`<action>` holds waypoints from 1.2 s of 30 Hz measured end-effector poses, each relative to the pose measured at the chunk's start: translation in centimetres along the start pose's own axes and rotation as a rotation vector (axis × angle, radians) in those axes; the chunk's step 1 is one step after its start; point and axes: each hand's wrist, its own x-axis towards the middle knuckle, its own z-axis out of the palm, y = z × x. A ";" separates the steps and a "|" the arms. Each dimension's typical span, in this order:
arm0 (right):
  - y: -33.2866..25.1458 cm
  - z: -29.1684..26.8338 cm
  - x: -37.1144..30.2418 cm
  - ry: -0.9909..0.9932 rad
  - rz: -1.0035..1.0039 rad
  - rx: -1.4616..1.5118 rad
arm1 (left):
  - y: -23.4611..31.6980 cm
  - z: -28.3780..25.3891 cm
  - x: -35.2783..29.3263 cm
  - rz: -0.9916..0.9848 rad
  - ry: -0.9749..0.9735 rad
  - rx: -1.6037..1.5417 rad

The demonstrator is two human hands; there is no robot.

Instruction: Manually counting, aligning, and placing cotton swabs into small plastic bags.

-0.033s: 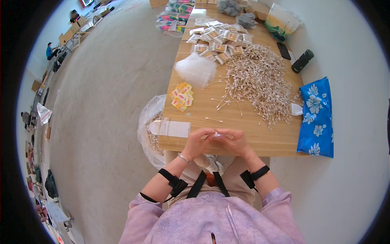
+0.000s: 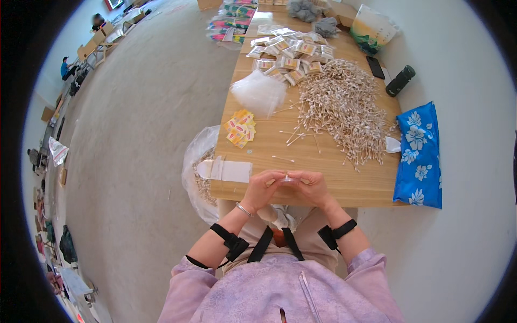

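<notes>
Nothing has moved; both hands stay together at the table edge.
The left hand (image 2: 262,189) and right hand (image 2: 311,187) pinch a small clear packet (image 2: 288,180); yellow packets (image 2: 240,128) lie beyond, a white bag (image 2: 226,170) to their left.

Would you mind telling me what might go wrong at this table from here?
The left hand and right hand work a small clear packet right at the table edge, so it might drop. The cotton swab pile sprawls widely; strays could roll off.

table (image 2: 323,156): matt wood | small bag (image 2: 288,180): glossy clear plastic | cushion (image 2: 419,153): cloth
</notes>
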 end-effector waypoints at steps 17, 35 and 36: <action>-0.7 0.0 1.0 0.074 -0.264 -0.503 | 1.1 -0.4 1.0 0.502 0.134 0.685; -2.6 0.3 2.2 0.166 -0.222 -0.461 | 0.2 0.7 1.9 0.052 0.190 0.211; -2.7 0.4 2.2 0.167 -0.226 -0.461 | 0.2 0.7 1.9 0.007 0.190 0.186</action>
